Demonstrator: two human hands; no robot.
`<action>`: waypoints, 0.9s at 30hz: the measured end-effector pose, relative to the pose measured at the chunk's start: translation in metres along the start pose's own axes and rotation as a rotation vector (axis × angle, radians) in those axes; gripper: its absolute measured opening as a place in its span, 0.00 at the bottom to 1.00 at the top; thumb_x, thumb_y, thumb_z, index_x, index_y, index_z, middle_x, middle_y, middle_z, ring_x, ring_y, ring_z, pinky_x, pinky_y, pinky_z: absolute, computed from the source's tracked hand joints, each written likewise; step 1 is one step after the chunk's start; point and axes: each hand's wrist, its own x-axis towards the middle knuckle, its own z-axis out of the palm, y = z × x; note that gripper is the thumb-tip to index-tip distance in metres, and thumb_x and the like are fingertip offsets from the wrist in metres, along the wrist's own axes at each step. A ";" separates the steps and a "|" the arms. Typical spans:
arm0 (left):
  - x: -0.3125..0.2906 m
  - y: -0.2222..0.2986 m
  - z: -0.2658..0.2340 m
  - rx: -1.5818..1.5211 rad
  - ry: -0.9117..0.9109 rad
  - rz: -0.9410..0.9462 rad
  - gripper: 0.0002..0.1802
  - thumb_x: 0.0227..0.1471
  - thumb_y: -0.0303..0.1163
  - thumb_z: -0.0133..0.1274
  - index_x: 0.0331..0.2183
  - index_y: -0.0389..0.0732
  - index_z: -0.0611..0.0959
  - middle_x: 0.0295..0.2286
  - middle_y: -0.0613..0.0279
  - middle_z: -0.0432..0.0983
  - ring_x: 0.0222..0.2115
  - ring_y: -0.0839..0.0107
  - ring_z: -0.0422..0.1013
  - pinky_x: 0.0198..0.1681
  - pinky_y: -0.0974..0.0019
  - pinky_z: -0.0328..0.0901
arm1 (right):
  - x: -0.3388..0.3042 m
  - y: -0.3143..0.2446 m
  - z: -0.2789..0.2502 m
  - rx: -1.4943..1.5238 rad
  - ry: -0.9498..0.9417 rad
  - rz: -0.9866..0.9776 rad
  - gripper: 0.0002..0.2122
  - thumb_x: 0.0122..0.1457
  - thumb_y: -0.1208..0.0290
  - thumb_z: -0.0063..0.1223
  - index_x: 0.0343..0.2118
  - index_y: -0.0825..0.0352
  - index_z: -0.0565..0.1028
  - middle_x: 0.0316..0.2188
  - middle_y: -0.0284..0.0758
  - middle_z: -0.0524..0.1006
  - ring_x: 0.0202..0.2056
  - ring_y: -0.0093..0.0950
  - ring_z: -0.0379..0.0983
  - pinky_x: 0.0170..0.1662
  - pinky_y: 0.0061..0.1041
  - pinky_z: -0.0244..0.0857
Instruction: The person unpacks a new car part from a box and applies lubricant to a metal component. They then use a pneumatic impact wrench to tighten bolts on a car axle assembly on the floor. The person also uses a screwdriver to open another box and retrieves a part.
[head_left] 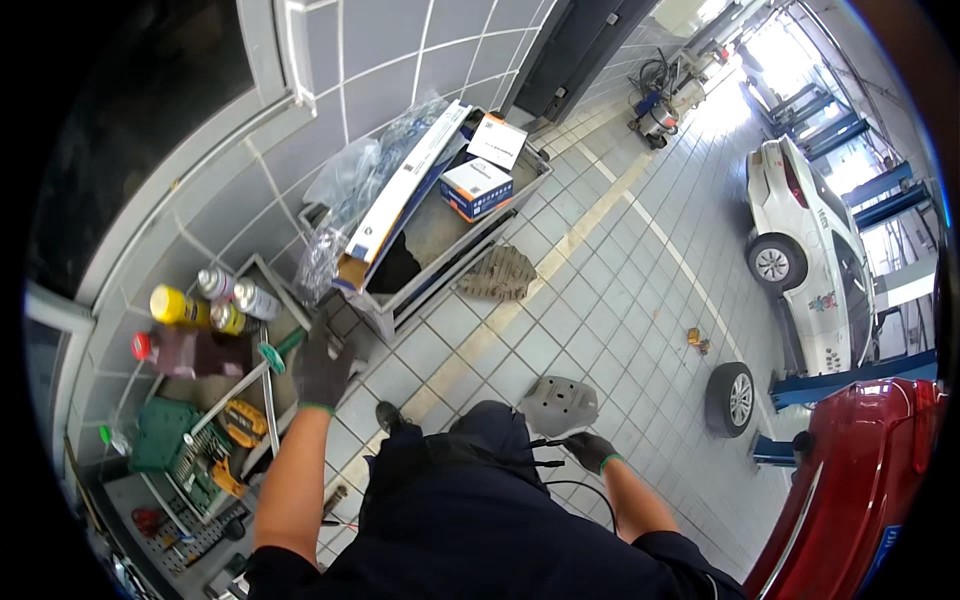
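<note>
My left hand (322,368), in a dark glove with a green cuff, reaches over the edge of the tool cart. Its fingers look spread, and nothing shows in them. Beside it are a green funnel-like piece (280,350) and a long metal bar (270,410). My right hand (592,452), gloved alike, is low at my right side. Its fingers close at the lower edge of a grey shield plate (558,405) with several holes; the exact grip is partly hidden. A thin black cable (590,486) hangs near that wrist.
The cart (215,420) carries spray cans (257,300), a dark red jug (200,353), a green case (162,435) and a yellow-black power tool (243,423). Ahead, another cart (440,275) holds boxes (477,188). A wheel (731,400), white car (810,250) and red car (850,490) stand right.
</note>
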 end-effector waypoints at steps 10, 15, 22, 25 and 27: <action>0.245 0.124 0.082 0.385 -0.298 -0.236 0.64 0.43 0.50 0.72 0.75 0.48 0.58 0.59 0.41 0.76 0.58 0.43 0.75 0.64 0.45 0.70 | 0.218 -0.018 -0.153 -0.080 -0.092 0.060 0.34 0.65 0.41 0.59 0.63 0.66 0.74 0.56 0.47 0.83 0.57 0.44 0.80 0.59 0.38 0.71; 0.276 0.113 0.053 0.051 -0.297 -0.352 0.55 0.41 0.39 0.76 0.69 0.40 0.72 0.62 0.42 0.76 0.61 0.48 0.75 0.67 0.53 0.67 | 0.346 -0.202 -0.331 -0.113 0.050 -0.334 0.41 0.63 0.39 0.62 0.69 0.66 0.67 0.58 0.47 0.81 0.57 0.44 0.79 0.58 0.39 0.72; 0.273 0.189 0.014 -0.065 -0.305 -0.185 0.54 0.40 0.36 0.76 0.67 0.37 0.72 0.59 0.40 0.77 0.60 0.46 0.75 0.65 0.52 0.68 | 0.426 -0.440 -0.411 0.152 0.013 -0.532 0.49 0.59 0.37 0.66 0.74 0.68 0.61 0.56 0.46 0.81 0.51 0.40 0.80 0.51 0.38 0.74; 0.240 0.174 0.031 -0.084 -0.247 -0.187 0.54 0.40 0.35 0.77 0.67 0.37 0.72 0.59 0.40 0.77 0.60 0.45 0.75 0.65 0.51 0.69 | 0.445 -0.487 -0.388 0.238 -0.177 -0.501 0.43 0.58 0.40 0.68 0.68 0.68 0.71 0.48 0.42 0.84 0.41 0.31 0.81 0.39 0.32 0.74; 0.216 0.157 0.046 -0.122 -0.227 -0.215 0.55 0.40 0.35 0.79 0.68 0.37 0.72 0.59 0.40 0.77 0.60 0.45 0.75 0.64 0.51 0.70 | 0.442 -0.501 -0.383 0.363 -0.342 -0.422 0.39 0.58 0.43 0.69 0.65 0.67 0.76 0.46 0.40 0.85 0.39 0.28 0.82 0.37 0.30 0.75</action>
